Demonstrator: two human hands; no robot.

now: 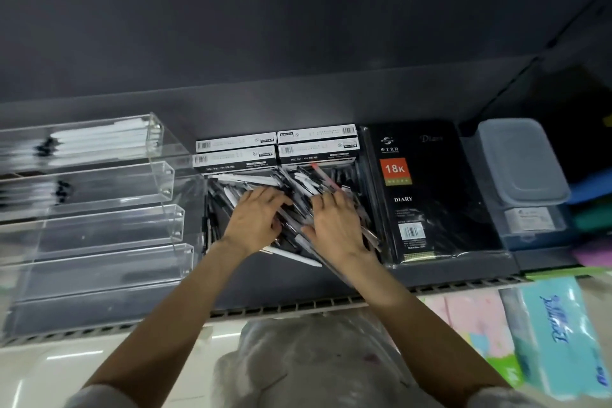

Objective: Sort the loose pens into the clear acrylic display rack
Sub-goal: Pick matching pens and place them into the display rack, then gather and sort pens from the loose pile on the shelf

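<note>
We see both hands down on a heap of loose pens (291, 195) lying on the dark shelf (331, 288), in front of four stacked pen boxes (275, 151). The left hand (255, 219) rests palm-down on the heap with fingers curled among the pens; the right hand (334, 225) lies spread over them, fingers mostly straight. Whether either actually grips a pen we cannot tell. The clear stepped rack (99, 209) stands just left of the heap, white pens (102, 139) already in its top tier. A black diary (430, 195) lies to the right.
</note>
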